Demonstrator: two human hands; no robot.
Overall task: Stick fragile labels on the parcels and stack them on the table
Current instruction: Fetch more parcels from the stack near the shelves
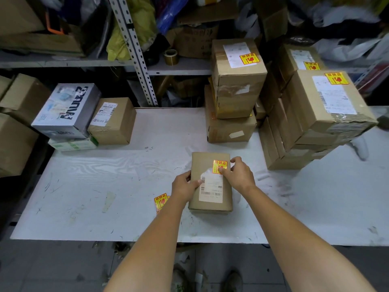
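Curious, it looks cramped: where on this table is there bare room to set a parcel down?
Bare table: the near-left stretch left of the sticker sheet, the middle strip behind the held parcel, between the brown box and the two-box stack, and the near-right corner. Crowded: right stack, back-left boxes.

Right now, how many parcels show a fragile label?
4: the small parcel between left hand and right hand, the top box of the middle stack, the rear right box, the big right box. Tops of lower boxes are hidden.

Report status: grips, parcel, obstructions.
Left grip holds small brown cardboard parcel. Right grip holds its far corner, thumb on yellow-red fragile label. Spare yellow-red labels beside left forearm, not blocking.
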